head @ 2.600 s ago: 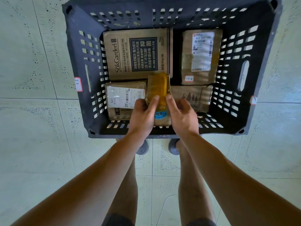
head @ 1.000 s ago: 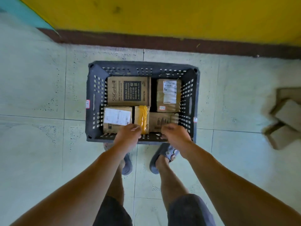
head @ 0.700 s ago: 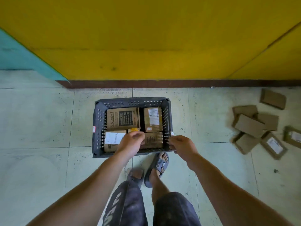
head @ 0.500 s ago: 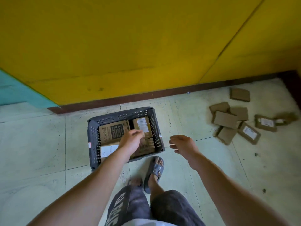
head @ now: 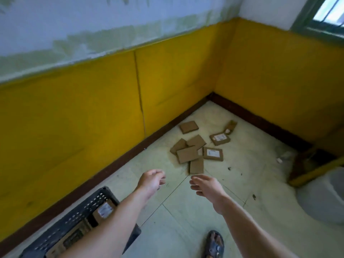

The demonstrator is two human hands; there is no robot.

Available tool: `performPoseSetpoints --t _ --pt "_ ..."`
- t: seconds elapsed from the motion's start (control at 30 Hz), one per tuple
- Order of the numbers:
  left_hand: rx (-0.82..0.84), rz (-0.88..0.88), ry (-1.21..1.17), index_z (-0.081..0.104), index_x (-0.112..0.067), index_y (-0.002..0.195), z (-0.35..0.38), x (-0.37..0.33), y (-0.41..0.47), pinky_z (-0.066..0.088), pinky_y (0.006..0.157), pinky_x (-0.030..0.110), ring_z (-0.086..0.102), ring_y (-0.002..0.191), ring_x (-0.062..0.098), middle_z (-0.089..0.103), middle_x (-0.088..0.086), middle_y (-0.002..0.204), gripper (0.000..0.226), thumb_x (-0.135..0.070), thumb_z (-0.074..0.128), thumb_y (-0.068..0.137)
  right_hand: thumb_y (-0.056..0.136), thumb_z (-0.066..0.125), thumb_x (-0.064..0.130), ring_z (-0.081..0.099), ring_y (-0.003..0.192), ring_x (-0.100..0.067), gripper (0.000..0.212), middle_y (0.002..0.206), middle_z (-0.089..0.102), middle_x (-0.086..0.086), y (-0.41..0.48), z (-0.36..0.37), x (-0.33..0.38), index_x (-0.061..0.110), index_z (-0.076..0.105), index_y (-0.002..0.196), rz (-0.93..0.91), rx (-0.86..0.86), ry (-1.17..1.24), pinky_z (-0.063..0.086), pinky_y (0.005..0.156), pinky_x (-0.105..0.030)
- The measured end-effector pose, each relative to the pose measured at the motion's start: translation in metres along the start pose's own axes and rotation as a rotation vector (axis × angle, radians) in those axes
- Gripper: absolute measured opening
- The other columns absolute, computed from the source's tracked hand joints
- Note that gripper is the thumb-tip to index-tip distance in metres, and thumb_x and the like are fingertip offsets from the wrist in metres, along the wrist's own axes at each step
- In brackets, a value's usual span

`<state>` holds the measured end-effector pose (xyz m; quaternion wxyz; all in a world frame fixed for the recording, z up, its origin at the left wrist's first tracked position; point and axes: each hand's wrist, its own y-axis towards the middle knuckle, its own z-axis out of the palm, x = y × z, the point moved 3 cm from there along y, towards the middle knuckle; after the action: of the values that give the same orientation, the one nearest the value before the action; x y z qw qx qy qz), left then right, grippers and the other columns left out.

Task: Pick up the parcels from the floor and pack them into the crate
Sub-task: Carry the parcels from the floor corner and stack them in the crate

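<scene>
Floor [head: 178, 226] — parcels [head: 187, 155]; crate [head: 73, 219].

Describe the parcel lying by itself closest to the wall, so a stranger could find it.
Find the corner where the yellow walls meet. On the floor before it lie scattered brown parcels. Yours is the flat cardboard parcel nearest the dark skirting: it touches no other and shows no label, unlike the overlapping heap and the white-labelled ones.

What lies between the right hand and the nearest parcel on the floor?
Only bare floor tile, in the head view. The right hand holds nothing, and the nearest parcel lies just beyond its fingertips.
</scene>
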<state>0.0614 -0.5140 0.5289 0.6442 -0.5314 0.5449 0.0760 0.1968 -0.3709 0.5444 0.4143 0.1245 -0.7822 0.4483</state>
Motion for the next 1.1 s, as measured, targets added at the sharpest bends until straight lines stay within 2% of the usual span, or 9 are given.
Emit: performPoseSetpoints --t 0.1,0.2,0.3,0.4,0.53,0.7,0.83,0.97,1.1 --pt "0.052 0.025 0.048 0.063 -0.017 0.104 0.085 -0.038 0.018 0.049 0.094 0.036 0.065 0.099 0.018 0.068 0.003 0.102 0.014 -0.022 0.053 0.095 0.095 0.054 0.018 0.064 0.087 -0.016 0.019 0.101 0.071 -0.003 0.029 -0.085 -0.007 0.014 0.065 0.110 -0.015 -0.056 0.076 0.049 0.076 -0.025" --pt "0.116 0.043 0.062 0.063 -0.022 0.092 0.172 -0.076 0.032 0.050 0.092 0.034 0.065 0.099 0.018 0.068 0.001 0.103 0.012 -0.022 0.052 0.096 0.095 0.054 0.018 0.064 0.087 -0.016 0.019 0.102 0.071 -0.004 0.054 -0.173 -0.014 0.014 0.066 0.110 -0.012 -0.121 0.128 0.049 0.075 -0.026" --pt "0.177 0.039 0.067 0.064 -0.022 0.096 0.254 -0.111 0.040 0.049 0.090 0.032 0.065 0.098 0.016 0.069 -0.001 0.104 0.014 -0.025 0.051 0.097 0.096 0.055 0.018 0.066 0.092 -0.018 0.017 0.101 0.071 -0.004 0.073 -0.260 -0.020 0.014 0.067 0.108 0.020 -0.174 0.147 0.051 0.081 -0.030" --pt "0.223 0.032 0.082 0.064 -0.024 0.095 0.317 -0.139 0.054 0.050 0.090 0.034 0.065 0.100 0.016 0.069 -0.001 0.106 0.013 -0.027 0.052 0.096 0.096 0.054 0.017 0.066 0.091 -0.020 0.019 0.100 0.071 -0.005 0.098 -0.324 -0.019 0.011 0.067 0.107 0.043 -0.216 0.169 0.050 0.081 -0.031" --pt "0.233 0.022 0.115 0.064 -0.024 0.098 0.373 -0.166 0.085 0.049 0.094 0.035 0.064 0.100 0.014 0.068 -0.002 0.107 0.013 -0.027 0.051 0.097 0.096 0.055 0.017 0.066 0.090 -0.020 0.017 0.099 0.071 -0.005 0.137 -0.376 -0.006 0.011 0.068 0.105 0.049 -0.223 0.206 0.051 0.083 -0.033" --pt "0.212 -0.018 0.125 0.063 -0.023 0.096 0.426 -0.193 0.148 0.049 0.087 0.031 0.063 0.101 0.017 0.067 0.001 0.107 0.013 -0.025 0.050 0.097 0.096 0.054 0.019 0.066 0.094 -0.020 0.017 0.100 0.071 -0.005 0.201 -0.424 0.014 0.013 0.067 0.107 0.071 -0.186 0.172 0.052 0.087 -0.034" --pt "0.208 -0.027 0.095 0.063 -0.019 0.107 0.475 -0.226 0.220 0.050 0.083 0.029 0.063 0.100 0.016 0.067 0.000 0.107 0.018 -0.025 0.048 0.098 0.097 0.053 0.021 0.066 0.096 -0.019 0.018 0.101 0.071 -0.001 0.285 -0.475 0.045 0.016 0.067 0.107 0.079 -0.193 0.122 0.051 0.087 -0.033" --pt "0.193 -0.066 0.011 0.063 -0.022 0.098 0.523 -0.277 0.309 0.050 0.087 0.033 0.063 0.102 0.018 0.067 0.002 0.108 0.014 -0.025 0.050 0.098 0.096 0.055 0.022 0.067 0.094 -0.017 0.019 0.101 0.071 -0.001 0.387 -0.531 0.094 0.016 0.068 0.108 0.087 -0.204 0.065 0.052 0.084 -0.031" --pt "0.155 -0.108 -0.056 0.064 -0.017 0.105 0.559 -0.333 0.384 0.047 0.076 0.028 0.064 0.099 0.019 0.068 0.003 0.107 0.017 -0.024 0.051 0.097 0.095 0.055 0.018 0.067 0.093 -0.020 0.017 0.099 0.071 -0.003 0.467 -0.577 0.145 0.014 0.068 0.104 0.124 -0.183 0.016 0.052 0.083 -0.032"
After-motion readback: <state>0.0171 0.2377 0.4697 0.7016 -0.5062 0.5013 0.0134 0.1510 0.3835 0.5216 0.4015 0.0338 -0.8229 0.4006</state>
